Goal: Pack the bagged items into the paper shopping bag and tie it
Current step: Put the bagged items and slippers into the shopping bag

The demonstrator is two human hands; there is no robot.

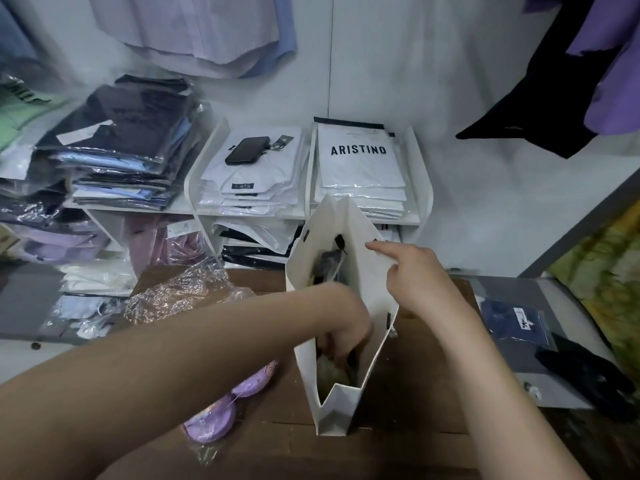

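Note:
A white paper shopping bag stands upright on the brown wooden table, its mouth open toward me. My left hand reaches down inside the bag, its fingers curled on a greenish bagged item at the bottom. My right hand pinches the bag's right wall near the rim and holds it open, the index finger stretched along the paper. A dark ribbon hangs at the far inner side. Purple bagged items lie on the table left of the bag, partly under my left forearm.
Crumpled clear plastic lies at the table's back left. White shelves behind hold stacks of bagged shirts and a black phone. A navy bagged garment and dark cloth lie on a grey surface at right. Clothes hang overhead.

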